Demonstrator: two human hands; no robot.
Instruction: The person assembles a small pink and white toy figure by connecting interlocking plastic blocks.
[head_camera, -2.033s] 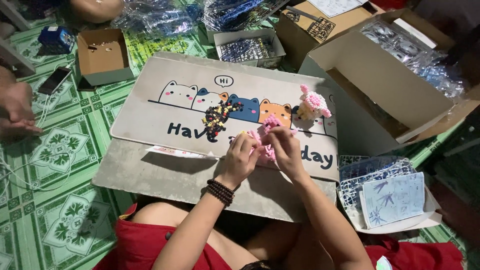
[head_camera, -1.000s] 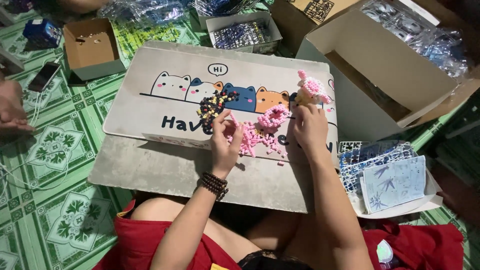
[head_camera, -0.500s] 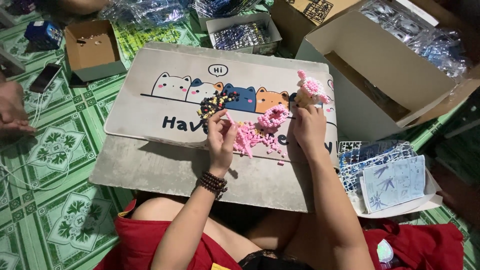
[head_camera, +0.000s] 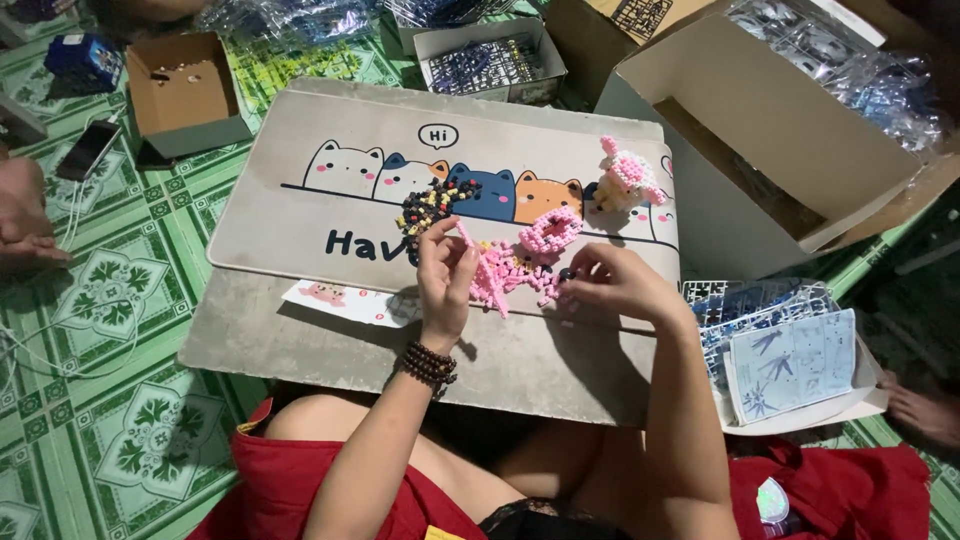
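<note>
My left hand (head_camera: 447, 281) pinches one end of a pink bead piece (head_camera: 500, 270) that lies on a grey mat printed with cartoon cats (head_camera: 300, 215). My right hand (head_camera: 610, 285) holds the other side of the piece, fingers curled over small dark beads. A pink beaded ring (head_camera: 550, 232) sits just behind the piece. Further back lie a dark and yellow bead cluster (head_camera: 428, 208) and a finished pink and white bead figure (head_camera: 628, 182). A dark bead bracelet circles my left wrist.
A large open cardboard box (head_camera: 770, 130) stands at the right with plastic bags inside. A small brown box (head_camera: 185, 90) and a tray of plastic parts (head_camera: 490, 62) sit at the back. Another person's hand (head_camera: 25, 215) rests at the left near a phone (head_camera: 88, 150). Printed sheets (head_camera: 790, 360) lie at my right.
My right hand has come down from the pink and white figure to the near end of the pink piece. My left hand has stayed pinching the piece.
</note>
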